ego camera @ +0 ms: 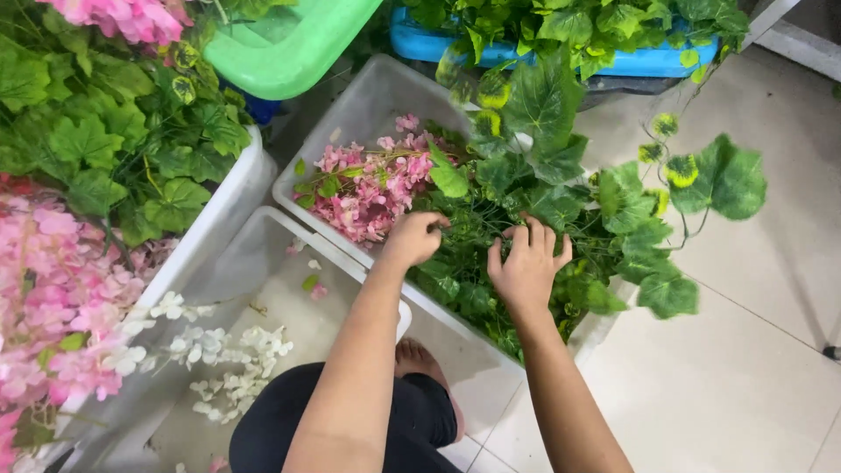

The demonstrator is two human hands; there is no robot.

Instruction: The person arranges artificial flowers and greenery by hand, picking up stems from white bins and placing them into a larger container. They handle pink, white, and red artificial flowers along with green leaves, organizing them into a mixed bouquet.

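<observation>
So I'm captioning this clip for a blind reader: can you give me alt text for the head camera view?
Two bare hands, left hand and right hand, dig into green leafy vines in a white plastic bin that also holds pink flower sprays. A nearer bin holds white blossoms; more pink flowers and greenery crowd the left side.

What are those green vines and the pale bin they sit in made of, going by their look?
The green vines under both hands look artificial, probably fabric or plastic: flat, evenly coloured leaves with no wilting. The pink blossoms beside them look like cloth petals too. The pale bin seems to be translucent, smooth plastic, since light passes through its wall. The floor looks like glossy tile with grout lines.
</observation>
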